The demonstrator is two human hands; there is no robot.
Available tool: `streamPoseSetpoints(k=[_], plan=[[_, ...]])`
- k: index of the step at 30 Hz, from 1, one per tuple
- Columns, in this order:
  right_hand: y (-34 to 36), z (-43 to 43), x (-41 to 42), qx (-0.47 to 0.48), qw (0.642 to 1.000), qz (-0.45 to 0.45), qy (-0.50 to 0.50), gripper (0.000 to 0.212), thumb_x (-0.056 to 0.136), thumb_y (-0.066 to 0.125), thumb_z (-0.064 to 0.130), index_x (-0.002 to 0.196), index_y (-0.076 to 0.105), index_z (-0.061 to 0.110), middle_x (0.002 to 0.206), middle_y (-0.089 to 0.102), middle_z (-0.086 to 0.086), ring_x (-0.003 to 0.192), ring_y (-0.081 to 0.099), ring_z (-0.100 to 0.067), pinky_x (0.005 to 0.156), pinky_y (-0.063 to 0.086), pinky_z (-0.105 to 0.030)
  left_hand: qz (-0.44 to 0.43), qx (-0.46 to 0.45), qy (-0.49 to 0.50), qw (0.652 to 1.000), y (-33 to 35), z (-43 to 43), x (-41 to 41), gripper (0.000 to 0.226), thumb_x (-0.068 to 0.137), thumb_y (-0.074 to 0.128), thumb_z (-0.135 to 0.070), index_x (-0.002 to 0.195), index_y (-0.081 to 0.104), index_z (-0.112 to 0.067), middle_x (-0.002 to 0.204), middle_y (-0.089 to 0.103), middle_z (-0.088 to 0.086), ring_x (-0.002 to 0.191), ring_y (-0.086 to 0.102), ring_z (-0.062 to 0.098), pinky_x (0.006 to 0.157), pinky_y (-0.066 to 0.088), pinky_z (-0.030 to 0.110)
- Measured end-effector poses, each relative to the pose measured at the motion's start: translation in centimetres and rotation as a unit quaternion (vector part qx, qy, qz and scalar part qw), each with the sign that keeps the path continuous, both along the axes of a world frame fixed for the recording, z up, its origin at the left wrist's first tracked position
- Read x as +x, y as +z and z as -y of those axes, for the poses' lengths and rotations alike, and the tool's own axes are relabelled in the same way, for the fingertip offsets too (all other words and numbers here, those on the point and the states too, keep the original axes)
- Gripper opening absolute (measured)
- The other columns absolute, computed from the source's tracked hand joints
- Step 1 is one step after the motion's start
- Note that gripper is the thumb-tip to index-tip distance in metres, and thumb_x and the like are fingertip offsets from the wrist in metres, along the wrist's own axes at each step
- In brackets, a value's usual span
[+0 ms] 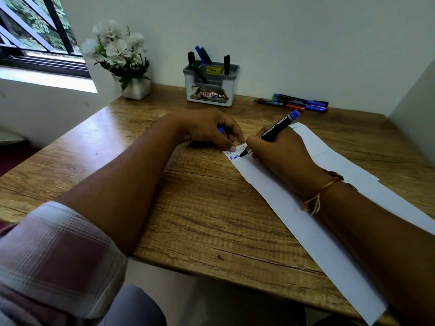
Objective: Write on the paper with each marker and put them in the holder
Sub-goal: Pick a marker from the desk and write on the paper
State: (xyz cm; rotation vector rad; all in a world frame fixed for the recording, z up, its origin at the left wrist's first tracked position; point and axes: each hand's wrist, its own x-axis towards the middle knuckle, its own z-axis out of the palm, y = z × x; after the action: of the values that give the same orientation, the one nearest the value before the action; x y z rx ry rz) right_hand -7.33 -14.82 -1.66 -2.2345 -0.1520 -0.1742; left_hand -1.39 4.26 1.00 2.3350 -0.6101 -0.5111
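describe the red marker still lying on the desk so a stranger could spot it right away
Start at the grey and white holder against the back wall, then look right along the wooden desk to the small cluster of loose markers lying near the wall. The red marker lies in that cluster nearest the person. It alone shows a red band on its barrel; its neighbours show blue.
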Motion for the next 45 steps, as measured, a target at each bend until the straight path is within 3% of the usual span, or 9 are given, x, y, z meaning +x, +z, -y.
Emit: streamPoseSetpoints(k=[7, 13, 20, 30, 34, 45], plan=[[0.08, 0.04, -0.05, 0.015, 1.000, -0.005, -0.007, 0.027, 0.091, 0.063, 0.037, 0.082, 0.071, 0.012, 0.074, 0.070, 0.001, 0.069, 0.062, -0.007, 0.066, 0.046, -0.026, 0.000, 0.004, 0.000, 1.000, 0.22, 0.04, -0.24, 0.029, 0.080, 0.076, -0.018, 0.102, 0.069, -0.035, 0.110, 0.065, -0.004, 0.098, 0.059, 0.003, 0.096, 0.046, 0.030], [0.16, -0.08, -0.15, 0.016, 1.000, -0.010, -0.002, 0.028, 0.091, 0.063, 0.037, 0.081, 0.071, 0.012, 0.072, 0.069, 0.000, 0.070, 0.062, -0.009, 0.071, 0.051, -0.031, -0.003, 0.002, 0.007, 1.000, 0.23, 0.09, -0.22, 0.029, 0.080, 0.076, -0.017, 0.103, 0.070, -0.034, 0.110, 0.066, -0.003, 0.099, 0.060, 0.006, 0.096, 0.047, 0.030], [0.26, -0.10, -0.46, 0.018, 1.000, -0.004, -0.012, 0.029, 0.092, 0.064, 0.036, 0.080, 0.071, 0.010, 0.069, 0.065, 0.001, 0.065, 0.059, -0.007, 0.064, 0.043, -0.025, -0.007, 0.001, 0.008, 1.000, 0.16, 0.11, -0.26, 0.031, 0.080, 0.076, -0.015, 0.105, 0.070, -0.031, 0.110, 0.065, -0.003, 0.104, 0.059, 0.011, 0.097, 0.048, 0.033], [0.43, -0.07, -0.40, 0.015, 1.000, -0.002, -0.017, 0.033, 0.090, 0.064, 0.036, 0.090, 0.071, 0.004, 0.083, 0.070, -0.009, 0.079, 0.063, -0.016, 0.071, 0.049, -0.033, -0.008, 0.000, 0.009, 1.000, 0.18, 0.10, -0.29, 0.031, 0.080, 0.076, -0.016, 0.103, 0.070, -0.036, 0.111, 0.065, -0.002, 0.104, 0.059, 0.012, 0.093, 0.047, 0.030], [0.51, -0.09, -0.38, 0.011, 1.000, 0.003, -0.022, 0.033, 0.091, 0.063, 0.034, 0.090, 0.070, 0.002, 0.084, 0.070, -0.014, 0.073, 0.061, -0.015, 0.065, 0.044, -0.029, -0.005, 0.001, 0.006, 1.000, 0.18, 0.15, -0.25, 0.031, 0.080, 0.076, -0.016, 0.102, 0.070, -0.036, 0.112, 0.065, -0.001, 0.107, 0.059, 0.015, 0.095, 0.048, 0.032], [0.43, -0.04, -0.45, 0.017, 0.999, 0.001, -0.031, 0.030, 0.089, 0.064, 0.031, 0.087, 0.069, 0.002, 0.083, 0.069, -0.014, 0.072, 0.058, -0.014, 0.066, 0.046, -0.031, -0.011, 0.000, 0.014, 1.000, 0.21, 0.11, -0.21, 0.031, 0.080, 0.076, -0.016, 0.103, 0.071, -0.035, 0.115, 0.066, -0.004, 0.105, 0.059, 0.009, 0.097, 0.048, 0.032]])
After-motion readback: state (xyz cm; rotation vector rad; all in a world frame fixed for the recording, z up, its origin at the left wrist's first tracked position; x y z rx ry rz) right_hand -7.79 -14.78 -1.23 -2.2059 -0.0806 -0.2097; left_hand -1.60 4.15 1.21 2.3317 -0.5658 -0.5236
